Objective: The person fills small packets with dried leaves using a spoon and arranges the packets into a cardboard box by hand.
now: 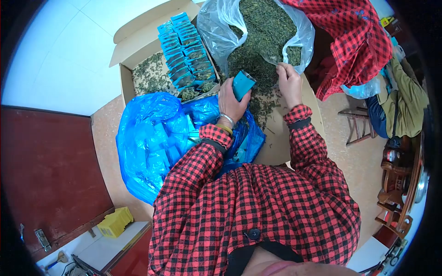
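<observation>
My left hand (232, 102) is closed around a small teal packet (244, 84), its dark upper end facing the leaves. My right hand (290, 83) pinches a thin, pale, shiny piece (269, 60) at the edge of the heap; whether it is a spoon or plastic I cannot tell. Dried green leaves (262, 32) fill a clear plastic bag (218, 23) in front of both hands, and some have spilled onto the cardboard (281, 142). Beneath my left forearm lies a blue plastic bag (147, 106) with many teal packets inside.
Rows of filled teal packets (177, 60) stand in a cardboard box (126, 85) at the left, beside loose leaves. Red checked cloth (354, 41) hangs at the right. A small wooden stool (357, 124) stands beyond it. A yellow container (115, 222) sits at lower left.
</observation>
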A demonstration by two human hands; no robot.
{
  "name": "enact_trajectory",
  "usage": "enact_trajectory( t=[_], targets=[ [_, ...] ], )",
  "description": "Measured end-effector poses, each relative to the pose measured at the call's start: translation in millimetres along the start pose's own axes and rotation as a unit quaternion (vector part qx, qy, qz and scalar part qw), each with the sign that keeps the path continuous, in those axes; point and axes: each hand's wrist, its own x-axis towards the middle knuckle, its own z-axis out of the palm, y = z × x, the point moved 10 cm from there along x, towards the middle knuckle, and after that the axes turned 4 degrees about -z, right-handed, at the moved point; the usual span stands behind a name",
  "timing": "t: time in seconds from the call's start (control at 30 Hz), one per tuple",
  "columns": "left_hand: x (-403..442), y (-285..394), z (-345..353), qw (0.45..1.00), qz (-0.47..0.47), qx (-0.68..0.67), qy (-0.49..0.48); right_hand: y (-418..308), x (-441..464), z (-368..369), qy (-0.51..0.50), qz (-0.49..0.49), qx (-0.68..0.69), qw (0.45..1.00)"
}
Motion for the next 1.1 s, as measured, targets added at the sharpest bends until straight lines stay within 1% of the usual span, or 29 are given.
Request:
enact_trajectory(
  t=[0.07, 0.1, 0.23, 0.33, 0.37, 0.47, 0.5, 0.57, 0.6, 0.63, 0.67, 0.73, 0.77, 0.87, 0.9, 1.0, 1.03, 1.1],
  targets=[
    [0, -5, 5, 0.999, -0.02, -0.008, -0.028, -29, -4, -8, 0.018, -0.061, -0.016, 0.998],
    [-1, -8, 7, 0.999, -0.029, -0.011, -0.041, -38, -8, -11, 0.016, -0.062, -0.014, 0.998],
    [0, -7, 6, 0.999, -0.027, -0.003, -0.036, -72, -30, -17, -0.014, -0.091, -0.036, 0.995],
    [0, -7, 6, 0.999, -0.028, -0.007, -0.038, -109, -45, -17, -0.033, -0.243, -0.059, 0.968],
    [0, -7, 7, 0.999, -0.029, -0.008, -0.039, -108, -45, -19, -0.032, -0.243, -0.061, 0.968],
    [0, -6, 5, 0.999, -0.024, -0.012, -0.031, -86, -38, -27, 0.002, -0.184, -0.044, 0.982],
    [0, -6, 4, 0.999, -0.023, -0.013, -0.029, -80, -37, -25, 0.003, -0.185, -0.044, 0.982],
    [-1, -4, 3, 1.0, -0.012, -0.011, -0.017, -37, -32, -4, -0.088, -0.052, -0.002, 0.995],
    [0, -2, 1, 1.0, -0.002, -0.008, -0.004, -17, -34, 9, -0.131, 0.015, 0.019, 0.991],
    [0, 0, -2, 1.0, 0.007, -0.005, 0.009, -13, -36, 17, -0.13, 0.015, 0.019, 0.991],
    [0, -1, -2, 1.0, 0.008, -0.005, 0.009, 3, -43, 35, -0.155, 0.09, 0.084, 0.98],
    [0, 0, -2, 1.0, 0.003, -0.006, 0.009, 24, -59, 70, -0.199, 0.236, 0.21, 0.928],
    [0, -1, -2, 1.0, 0.0, -0.006, 0.008, 23, -54, 75, -0.2, 0.236, 0.21, 0.927],
    [0, -1, -1, 1.0, -0.003, -0.005, 0.003, 38, -26, 77, -0.075, 0.261, 0.251, 0.929],
    [1, -1, -1, 1.0, -0.004, -0.004, 0.002, 41, -20, 80, -0.075, 0.262, 0.253, 0.928],
    [1, -1, -2, 1.0, -0.002, -0.002, 0.002, 30, 11, 57, -0.027, 0.131, 0.15, 0.98],
    [1, 0, -2, 1.0, -0.001, -0.003, 0.004, 24, 12, 50, -0.027, 0.131, 0.149, 0.98],
    [1, -1, -1, 1.0, -0.011, -0.007, -0.008, -8, 14, 27, -0.029, 0.032, 0.069, 0.997]
  ],
)
